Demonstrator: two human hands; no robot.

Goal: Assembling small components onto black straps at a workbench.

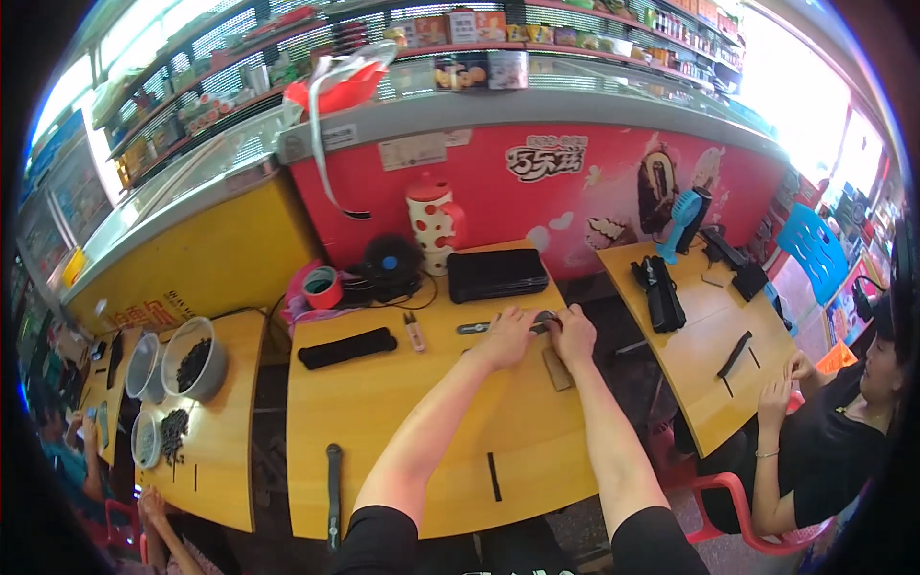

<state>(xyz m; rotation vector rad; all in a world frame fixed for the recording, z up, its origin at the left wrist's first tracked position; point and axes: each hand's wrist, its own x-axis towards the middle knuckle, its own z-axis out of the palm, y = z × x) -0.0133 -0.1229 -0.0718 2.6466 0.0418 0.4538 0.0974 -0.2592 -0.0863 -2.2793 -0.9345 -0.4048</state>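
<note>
Clear plastic tubs (195, 360) stand on a side desk (225, 470) at far left, beside a heap of small black pieces (174, 433). On the person's own desk (383, 431), a red-and-green tape roll (323, 287) sits at the back left corner, a dark strap (333, 494) lies near the front left, and a long black bundle (347, 348) rests between them. Next come a round black fan (391, 261), a small bottle (414, 333) and a spotted jug (433, 225). A flat black stack (497, 275) lies just behind the hands, a thin black strip (494, 476) well in front of them. The left hand (508, 337) is nearly closed, fingers curled over a dark strip (472, 329) that pokes out leftward. Between both hands, above the desk's right half, is a small dark piece (543, 323); the right hand (575, 335) pinches at it, nearly closed, though its exact grip cannot be told. Beneath, a brown block (557, 369) lies close by. Farther right, a co-worker (815, 431) sits at another desk (695, 383).
</note>
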